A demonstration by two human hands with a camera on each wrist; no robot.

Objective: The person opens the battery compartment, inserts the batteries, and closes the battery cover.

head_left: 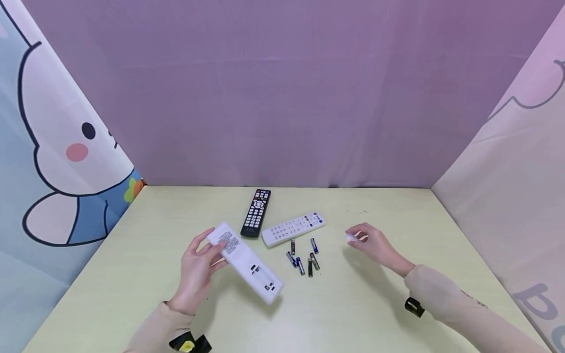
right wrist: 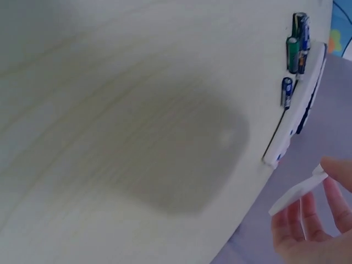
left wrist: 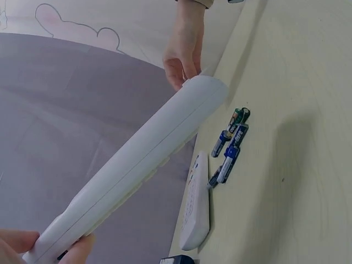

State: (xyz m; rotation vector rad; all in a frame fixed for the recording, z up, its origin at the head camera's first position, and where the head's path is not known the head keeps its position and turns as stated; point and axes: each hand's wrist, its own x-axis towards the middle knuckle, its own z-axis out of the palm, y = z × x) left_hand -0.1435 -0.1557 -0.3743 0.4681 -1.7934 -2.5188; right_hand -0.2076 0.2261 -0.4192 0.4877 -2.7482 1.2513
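Note:
My left hand (head_left: 196, 274) pinches a white remote control (head_left: 244, 262) near one end, raised above the table. Its back faces up, and the uncovered battery compartment (head_left: 263, 278) shows metal contacts and no batteries. Off to the right, my right hand (head_left: 378, 249) holds a small white battery cover (right wrist: 300, 193) between thumb and fingers, in the air and apart from the remote. Several loose AAA-looking batteries (head_left: 310, 268), some blue and some dark green, lie on the table between the two hands.
Behind the batteries lies a second white remote (head_left: 293, 229), buttons up. A black remote (head_left: 256, 213) lies beside it, farther left. The pale wooden table (head_left: 388, 206) ends at a purple cloth backdrop (head_left: 282, 98), with printed cloths at both sides.

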